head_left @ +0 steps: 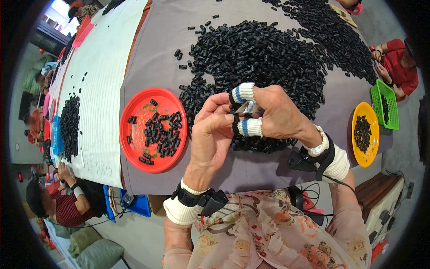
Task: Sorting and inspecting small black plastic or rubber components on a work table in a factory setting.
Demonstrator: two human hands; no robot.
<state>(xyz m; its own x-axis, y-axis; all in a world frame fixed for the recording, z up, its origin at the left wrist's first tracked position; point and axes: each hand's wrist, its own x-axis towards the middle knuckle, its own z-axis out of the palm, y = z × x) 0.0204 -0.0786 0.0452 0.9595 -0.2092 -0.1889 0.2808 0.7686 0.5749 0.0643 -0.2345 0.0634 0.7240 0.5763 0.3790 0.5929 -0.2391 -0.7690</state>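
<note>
My left hand point(211, 136) and my right hand point(282, 114) meet in front of the large heap of small black plastic parts point(255, 54). The left fingers and thumb are pinched together at the right fingertips; whatever they hold is hidden. White finger sleeves with a blue stripe point(249, 127) cover the right thumb and a finger. Between those fingers shows a bit of something shiny and grey point(251, 107), too small to name. To the left of my left hand lies a round red plate point(131, 154) with some black parts point(162, 134) on it.
At the right, a yellow plate point(372, 150) of black parts stands beside a green basket point(392, 119). Another person in red point(398, 67) works across there. On the left, a white-covered table point(103, 67) bears more parts and a blue basket point(57, 134); a person in a striped top point(71, 206) sits nearby.
</note>
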